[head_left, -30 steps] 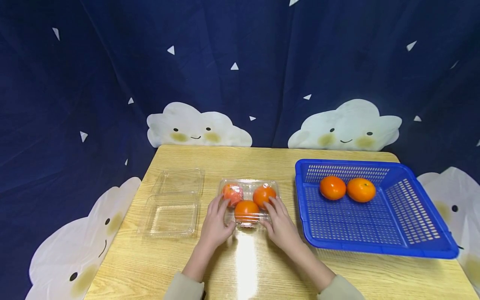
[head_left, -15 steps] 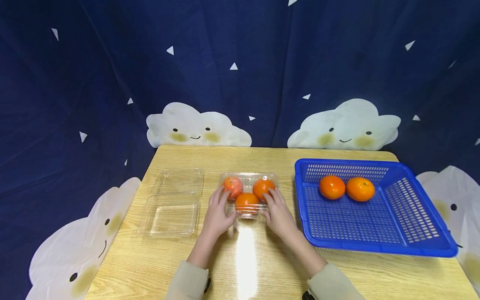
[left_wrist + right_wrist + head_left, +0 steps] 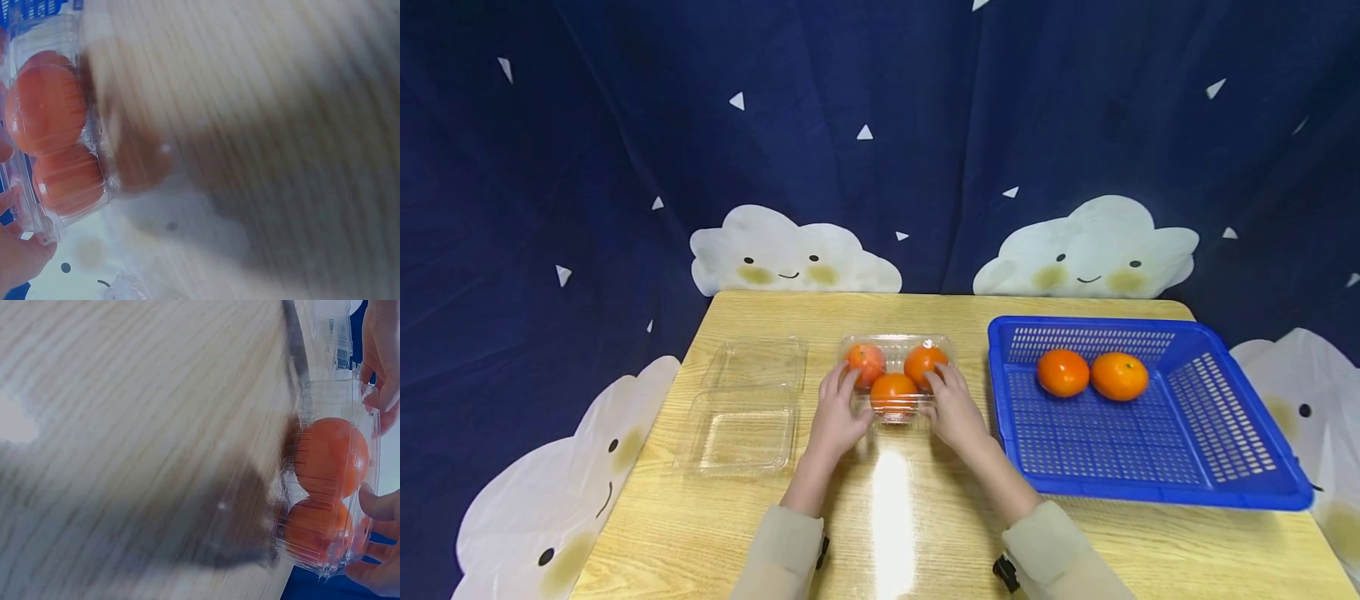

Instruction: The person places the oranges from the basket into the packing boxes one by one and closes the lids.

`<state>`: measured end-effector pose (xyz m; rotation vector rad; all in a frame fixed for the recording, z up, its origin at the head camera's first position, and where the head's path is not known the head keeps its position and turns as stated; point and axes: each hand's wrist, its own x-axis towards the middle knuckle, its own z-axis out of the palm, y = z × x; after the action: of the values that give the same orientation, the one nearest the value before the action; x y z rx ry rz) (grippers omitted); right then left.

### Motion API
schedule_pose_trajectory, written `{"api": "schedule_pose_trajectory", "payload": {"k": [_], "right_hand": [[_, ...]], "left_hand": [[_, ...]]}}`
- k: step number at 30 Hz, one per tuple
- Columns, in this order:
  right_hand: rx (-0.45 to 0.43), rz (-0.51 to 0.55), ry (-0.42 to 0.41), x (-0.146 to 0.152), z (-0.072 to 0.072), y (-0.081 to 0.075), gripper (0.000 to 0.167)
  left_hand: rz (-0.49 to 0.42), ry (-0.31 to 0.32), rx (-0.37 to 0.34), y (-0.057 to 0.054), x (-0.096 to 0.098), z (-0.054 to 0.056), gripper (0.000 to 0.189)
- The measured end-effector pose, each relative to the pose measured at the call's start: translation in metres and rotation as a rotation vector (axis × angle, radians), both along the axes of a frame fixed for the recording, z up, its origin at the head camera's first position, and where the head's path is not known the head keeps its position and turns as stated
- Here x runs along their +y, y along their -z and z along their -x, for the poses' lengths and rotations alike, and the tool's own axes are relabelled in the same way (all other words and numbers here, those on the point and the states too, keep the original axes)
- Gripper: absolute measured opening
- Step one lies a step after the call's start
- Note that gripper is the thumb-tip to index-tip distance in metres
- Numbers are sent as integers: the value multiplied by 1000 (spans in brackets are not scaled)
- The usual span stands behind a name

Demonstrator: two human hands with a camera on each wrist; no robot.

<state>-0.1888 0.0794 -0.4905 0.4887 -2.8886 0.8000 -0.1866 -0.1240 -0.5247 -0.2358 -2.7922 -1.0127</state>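
As both hands advance together, the clear container [image 3: 891,340] has moved farther from the person over the last second, toward the far edge of the desk [image 3: 940,533]. Left hand [image 3: 837,417]: grip clasped about the container's left side, thumb at the near corner. Right hand [image 3: 957,414]: grip clasped likewise on the right side. Contents: reddish fruit [image 3: 867,364] far left, orange fruit [image 3: 925,363] far right, third fruit [image 3: 892,395] near middle; their arrangement has held. Position: between the second clear container [image 3: 745,433] and the blue basket [image 3: 1150,493], apart from both; from where I stand, any lift cannot be confirmed. Assessment: the loaded container appears to be undergoing repositioning as one unit.
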Motion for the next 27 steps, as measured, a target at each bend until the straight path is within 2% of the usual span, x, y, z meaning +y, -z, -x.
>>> {"api": "schedule_pose_trajectory", "payload": {"k": [10,21,27], "right_hand": [[-51,-11,16,0,19,-3,54],[-110,-13,45,1,40,-4,57],[-106,-16,48,4,50,-5,57]], "left_hand": [[-11,-10,-5,1,2,17,66],[-5,-15,-57,-2,3,37,67],[5,-11,-53,-2,5,49,67]]}}
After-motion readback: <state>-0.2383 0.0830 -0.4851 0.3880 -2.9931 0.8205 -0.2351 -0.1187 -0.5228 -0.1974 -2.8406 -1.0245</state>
